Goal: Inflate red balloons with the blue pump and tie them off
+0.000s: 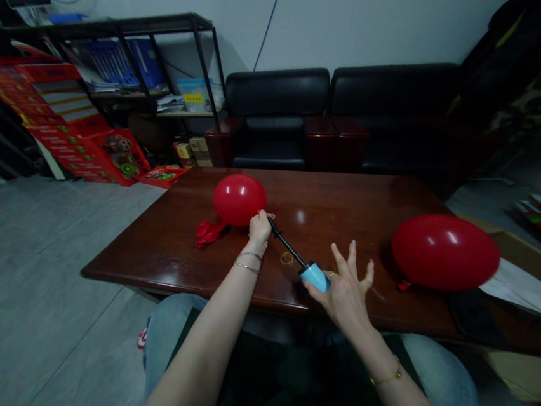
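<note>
Left grip (261, 227) pinches the inflated red balloon (240, 194) at the neck, at the far end of the pump (315, 276); exact joint hidden by fingers. Right grip (345, 294) pinches the pump's blue end, other fingers fanned. Counter (342, 203), relative to pump: limp red balloon (209, 233) left, yellow bands (287, 259) just beside shaft, bigger balloon (444, 251) well right.

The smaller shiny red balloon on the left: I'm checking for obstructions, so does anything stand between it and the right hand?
Yes: the left hand, at the lower right edge of the balloon, and the black pump rod with its light-blue handle, which spans the gap to the right hand.
</note>
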`<act>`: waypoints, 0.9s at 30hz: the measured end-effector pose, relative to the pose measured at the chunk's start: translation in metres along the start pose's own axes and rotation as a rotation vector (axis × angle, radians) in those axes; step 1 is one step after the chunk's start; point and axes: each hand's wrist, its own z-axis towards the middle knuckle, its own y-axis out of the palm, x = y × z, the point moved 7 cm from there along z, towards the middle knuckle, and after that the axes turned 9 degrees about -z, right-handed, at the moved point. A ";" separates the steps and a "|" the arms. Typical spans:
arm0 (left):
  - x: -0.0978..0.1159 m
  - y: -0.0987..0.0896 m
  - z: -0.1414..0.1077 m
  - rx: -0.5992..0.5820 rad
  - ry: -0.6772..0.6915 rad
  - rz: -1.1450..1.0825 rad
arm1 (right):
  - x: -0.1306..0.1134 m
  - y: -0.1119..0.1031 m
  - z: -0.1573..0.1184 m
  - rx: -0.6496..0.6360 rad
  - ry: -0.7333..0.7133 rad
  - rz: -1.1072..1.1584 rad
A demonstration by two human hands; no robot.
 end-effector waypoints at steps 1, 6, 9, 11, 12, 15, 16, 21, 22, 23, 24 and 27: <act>0.000 0.000 -0.001 0.000 0.001 0.000 | 0.001 0.000 -0.002 -0.007 0.001 -0.001; -0.004 0.006 -0.015 -0.017 0.018 0.036 | -0.011 0.005 0.018 0.000 0.008 -0.001; -0.008 0.013 -0.030 -0.041 0.021 0.098 | -0.025 0.014 0.040 -0.009 0.016 0.019; -0.010 0.015 -0.039 -0.045 0.020 0.148 | -0.032 0.018 0.050 -0.008 0.021 0.032; -0.009 0.015 -0.043 -0.043 0.020 0.175 | -0.034 0.019 0.052 -0.004 0.024 0.035; -0.003 0.010 -0.048 -0.027 0.027 0.252 | -0.034 0.022 0.046 -0.006 0.030 0.030; 0.000 0.007 -0.049 -0.023 0.030 0.274 | -0.033 0.022 0.040 -0.010 0.031 0.026; 0.009 -0.004 -0.046 -0.001 0.043 0.350 | -0.018 0.018 0.001 -0.012 0.026 0.038; 0.010 -0.005 -0.046 0.003 0.048 0.358 | -0.014 0.017 -0.006 -0.014 0.035 0.039; 0.010 -0.006 -0.045 0.005 0.055 0.363 | -0.012 0.016 -0.012 -0.021 0.035 0.040; 0.011 -0.006 -0.045 0.006 0.062 0.365 | -0.009 0.015 -0.017 -0.025 0.039 0.039; 0.014 -0.002 -0.047 -0.001 0.093 0.385 | -0.007 0.015 -0.020 -0.030 0.055 0.030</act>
